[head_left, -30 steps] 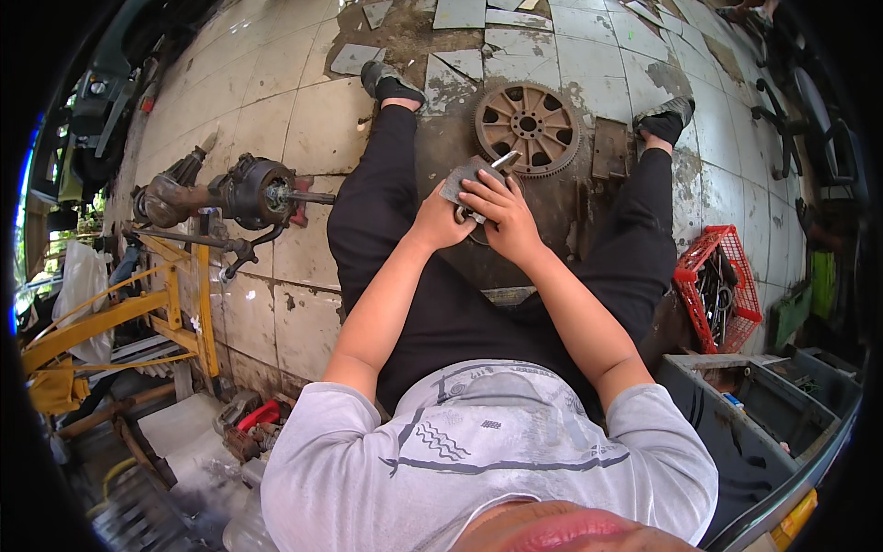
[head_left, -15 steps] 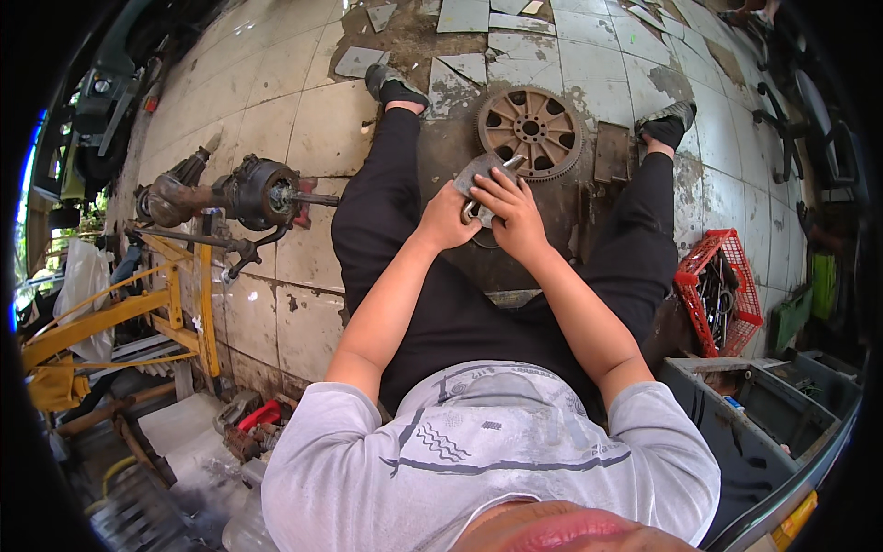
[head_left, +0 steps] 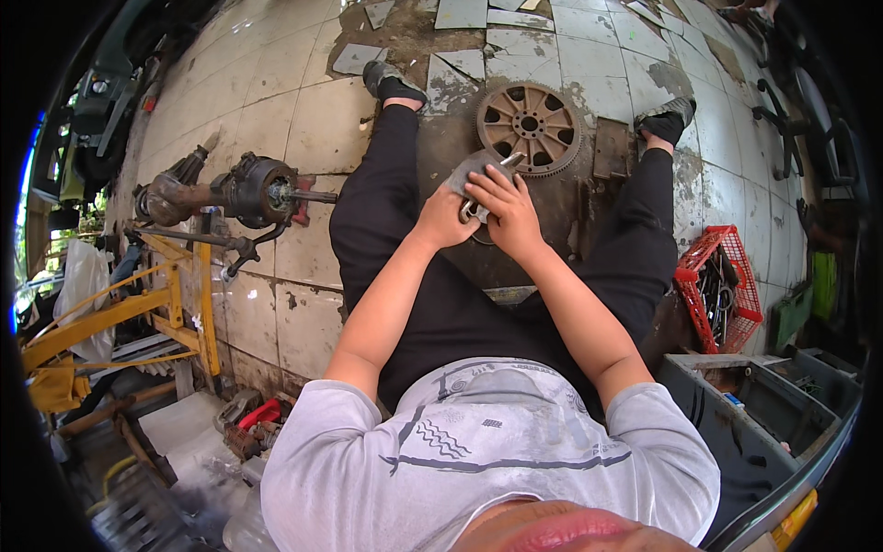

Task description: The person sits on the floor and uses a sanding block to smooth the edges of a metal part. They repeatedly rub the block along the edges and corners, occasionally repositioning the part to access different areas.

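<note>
Between my spread legs, both hands meet on a small metal part (head_left: 512, 159), whose shiny rod-like end sticks out past my fingertips. A flat grey piece (head_left: 466, 172), perhaps a sheet or cloth, lies against it; its material is hard to tell. My left hand (head_left: 443, 219) is closed around the near left side of the part. Over the top lies my right hand (head_left: 509, 212), its fingers bent across the part and the grey piece. A curved metal edge shows between the hands. Just beyond them a brown toothed flywheel (head_left: 544, 158) rests flat on the floor.
An axle-like assembly (head_left: 248, 195) stands to the left, above a yellow metal frame (head_left: 110, 327). At right sit a red plastic basket (head_left: 681, 276) of tools and a grey metal toolbox (head_left: 708, 419). Broken tiles (head_left: 460, 66) lie at the far side.
My hands and the part have shifted only slightly. More of the grey piece's top shows beside my right fingers. The view has tilted a little.
</note>
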### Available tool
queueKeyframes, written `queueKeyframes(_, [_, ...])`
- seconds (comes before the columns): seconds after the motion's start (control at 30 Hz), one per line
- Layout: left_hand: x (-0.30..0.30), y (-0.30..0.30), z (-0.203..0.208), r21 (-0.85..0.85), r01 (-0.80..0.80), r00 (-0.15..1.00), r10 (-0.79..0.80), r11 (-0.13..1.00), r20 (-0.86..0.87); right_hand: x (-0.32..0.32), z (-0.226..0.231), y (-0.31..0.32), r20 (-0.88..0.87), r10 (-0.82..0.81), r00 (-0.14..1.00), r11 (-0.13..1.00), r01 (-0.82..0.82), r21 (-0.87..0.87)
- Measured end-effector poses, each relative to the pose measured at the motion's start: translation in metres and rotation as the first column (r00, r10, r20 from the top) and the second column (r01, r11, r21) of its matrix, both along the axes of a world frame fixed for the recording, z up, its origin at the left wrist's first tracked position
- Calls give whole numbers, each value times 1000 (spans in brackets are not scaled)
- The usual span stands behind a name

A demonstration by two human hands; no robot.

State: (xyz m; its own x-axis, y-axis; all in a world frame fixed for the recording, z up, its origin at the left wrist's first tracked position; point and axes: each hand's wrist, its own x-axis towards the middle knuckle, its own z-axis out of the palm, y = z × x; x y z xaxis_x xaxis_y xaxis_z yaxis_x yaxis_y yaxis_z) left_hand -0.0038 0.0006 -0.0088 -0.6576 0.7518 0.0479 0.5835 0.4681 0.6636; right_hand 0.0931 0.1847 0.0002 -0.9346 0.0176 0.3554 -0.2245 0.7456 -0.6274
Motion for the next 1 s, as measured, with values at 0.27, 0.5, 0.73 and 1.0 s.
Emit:
queueKeyframes(0.27, [3,-2,-3,49,-13,999,15,999,-45,6,2,-6,-35,75,997,997,-76,-14])
queueKeyframes(0.5, [6,1,-5,42,19,979,-10,999,-205,19,12,-14,-13,87,996,996,-87,20])
queueKeyframes(0.73, [-4,1,-2,18,55,995,-53,998,-84,-1,-1,4,34,-40,999,999,38,38])
queueKeyframes(1.0, [-10,-2,-5,17,47,998,-46,999,-48,-7,0,4,35,-33,999,998,35,-49])
